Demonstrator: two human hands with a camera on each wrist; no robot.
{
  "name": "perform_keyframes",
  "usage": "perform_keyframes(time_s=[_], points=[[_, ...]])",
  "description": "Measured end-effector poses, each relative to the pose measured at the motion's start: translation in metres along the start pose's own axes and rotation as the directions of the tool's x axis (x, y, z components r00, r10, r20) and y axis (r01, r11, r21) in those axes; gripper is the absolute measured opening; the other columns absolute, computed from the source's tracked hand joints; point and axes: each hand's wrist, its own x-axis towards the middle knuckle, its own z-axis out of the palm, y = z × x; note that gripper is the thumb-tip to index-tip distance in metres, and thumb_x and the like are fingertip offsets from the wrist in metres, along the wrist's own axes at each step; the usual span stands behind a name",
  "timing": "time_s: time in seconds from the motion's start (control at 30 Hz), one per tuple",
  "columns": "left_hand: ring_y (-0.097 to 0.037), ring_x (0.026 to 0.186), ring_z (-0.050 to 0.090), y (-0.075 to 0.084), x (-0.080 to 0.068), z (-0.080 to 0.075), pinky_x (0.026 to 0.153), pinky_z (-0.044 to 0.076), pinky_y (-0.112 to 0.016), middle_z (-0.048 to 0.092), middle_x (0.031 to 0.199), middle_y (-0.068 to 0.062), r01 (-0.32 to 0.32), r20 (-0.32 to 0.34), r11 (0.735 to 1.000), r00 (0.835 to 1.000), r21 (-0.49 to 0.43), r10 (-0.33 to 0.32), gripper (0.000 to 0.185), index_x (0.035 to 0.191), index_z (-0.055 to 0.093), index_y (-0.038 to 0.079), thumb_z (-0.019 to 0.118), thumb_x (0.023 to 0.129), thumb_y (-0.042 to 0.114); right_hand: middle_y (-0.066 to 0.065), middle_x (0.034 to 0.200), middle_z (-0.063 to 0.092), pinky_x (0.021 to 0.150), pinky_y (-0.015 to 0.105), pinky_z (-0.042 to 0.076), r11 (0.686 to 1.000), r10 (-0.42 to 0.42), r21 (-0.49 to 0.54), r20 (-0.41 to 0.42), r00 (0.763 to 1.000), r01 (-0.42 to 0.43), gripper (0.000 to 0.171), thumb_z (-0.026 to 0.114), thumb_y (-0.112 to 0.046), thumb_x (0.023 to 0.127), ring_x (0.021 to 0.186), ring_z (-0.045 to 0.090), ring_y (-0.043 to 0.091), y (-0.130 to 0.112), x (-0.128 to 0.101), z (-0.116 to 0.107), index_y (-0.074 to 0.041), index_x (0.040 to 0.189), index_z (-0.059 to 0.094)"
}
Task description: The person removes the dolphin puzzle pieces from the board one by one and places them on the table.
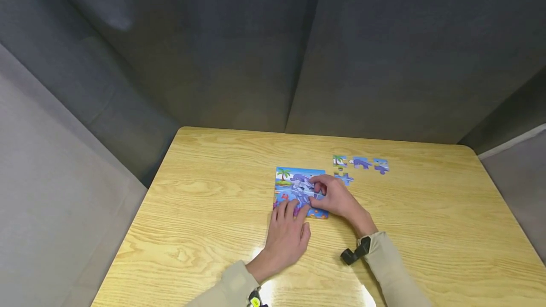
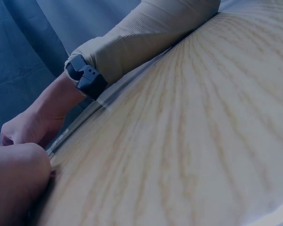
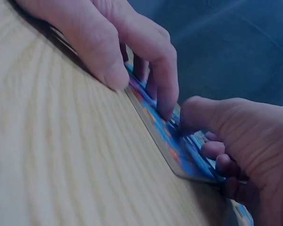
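Observation:
A square jigsaw puzzle [image 1: 281, 193] with dolphins, a palm tree and a red crab lies flat on the wooden table. My left hand [image 1: 286, 238] rests its fingertips on the puzzle's lower edge. From the right side my right hand [image 1: 337, 198] reaches over the puzzle, thumb and forefinger gripping a puzzle piece [image 1: 316, 195] at the picture's right part, mostly covered by the fingers. In the right wrist view, the right thumb [image 3: 195, 115] is down on the puzzle near the left fingers. The left wrist view hides the puzzle behind my left hand [image 2: 19, 174].
Several loose pieces lie behind and right of the puzzle, among them a palm-tree piece [image 1: 339, 160], a dolphin piece [image 1: 361, 162], a blue piece [image 1: 381, 165] and another one [image 1: 343, 178]. Grey curtains [image 1: 239, 60] stand behind the table [image 1: 204, 212].

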Motion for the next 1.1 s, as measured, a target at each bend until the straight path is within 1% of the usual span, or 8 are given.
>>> perform_keyframes(time_s=[0.13,0.3,0.47,0.63,0.77,0.93,1.1], points=[[-0.031,0.134,0.043,0.0,0.0,0.0,0.108,0.037,-0.048,0.048,0.144,-0.007,0.0,-0.013,1.0,1.0,-0.009,0.0,0.046,0.147,0.056,0.023,0.043,0.104,0.033,0.002,0.082,0.064,0.06,0.025,0.043,0.999,0.001,0.046,-0.013,1.0,-0.001,0.042,0.089,-0.013,0.075,0.066,0.051,0.013,0.006,0.0,-0.002,-0.001,0.112,0.072],[-0.03,0.135,0.042,0.001,0.001,0.0,0.109,0.037,-0.048,0.047,0.146,-0.007,0.004,0.001,1.0,1.0,-0.023,-0.004,0.047,0.151,0.054,0.028,0.042,0.105,0.033,0.006,0.083,0.063,0.061,0.024,0.041,0.996,0.026,0.087,-0.029,0.999,-0.024,0.042,0.089,-0.014,0.074,0.067,0.051,0.017,0.011,-0.001,-0.006,-0.004,0.11,0.07],[-0.031,0.136,0.042,0.001,0.001,0.0,0.11,0.037,-0.049,0.047,0.146,-0.008,0.006,0.012,1.0,1.0,-0.009,-0.006,0.047,0.151,0.055,0.03,0.041,0.106,0.033,0.007,0.084,0.063,0.062,0.023,0.04,0.994,0.033,0.101,-0.026,0.999,-0.03,0.043,0.089,-0.013,0.074,0.069,0.051,0.019,0.012,-0.003,-0.01,-0.005,0.112,0.07],[-0.032,0.137,0.042,0.001,0.002,-0.002,0.11,0.037,-0.05,0.047,0.146,-0.008,0.005,0.019,1.0,1.0,-0.019,-0.005,0.047,0.151,0.055,0.03,0.042,0.106,0.033,0.009,0.083,0.062,0.06,0.024,0.04,0.993,0.016,0.114,-0.014,1.0,-0.014,0.043,0.087,-0.008,0.074,0.067,0.05,0.019,0.013,-0.003,-0.015,-0.005,0.114,0.07],[-0.033,0.139,0.04,0.002,0.002,-0.003,0.112,0.036,-0.05,0.046,0.148,-0.008,0.015,0.044,0.999,0.999,-0.031,-0.013,0.046,0.151,0.054,0.03,0.042,0.106,0.034,0.008,0.081,0.062,0.06,0.023,0.04,0.996,0.006,0.093,-0.037,0.999,-0.003,0.042,0.087,-0.006,0.074,0.064,0.049,0.017,0.019,-0.005,-0.021,-0.007,0.113,0.07],[-0.035,0.14,0.04,0.003,0.001,-0.002,0.112,0.036,-0.052,0.047,0.149,-0.008,0.021,0.029,0.998,0.999,-0.06,-0.019,0.045,0.149,0.055,0.029,0.043,0.106,0.033,0.009,0.08,0.062,0.061,0.022,0.041,0.996,0.019,0.083,-0.089,0.996,-0.011,0.045,0.087,-0.001,0.071,0.064,0.049,0.017,0.025,-0.01,-0.035,-0.006,0.113,0.071],[-0.037,0.141,0.04,0.004,0.002,-0.001,0.113,0.035,-0.054,0.049,0.15,-0.007,0.021,0.002,0.997,1.0,-0.074,-0.021,0.044,0.147,0.058,0.028,0.046,0.105,0.032,0.011,0.08,0.062,0.059,0.021,0.039,0.995,0.049,0.089,-0.105,0.993,-0.039,0.046,0.086,0.003,0.071,0.065,0.05,0.02,0.033,-0.018,-0.047,-0.004,0.114,0.071]])
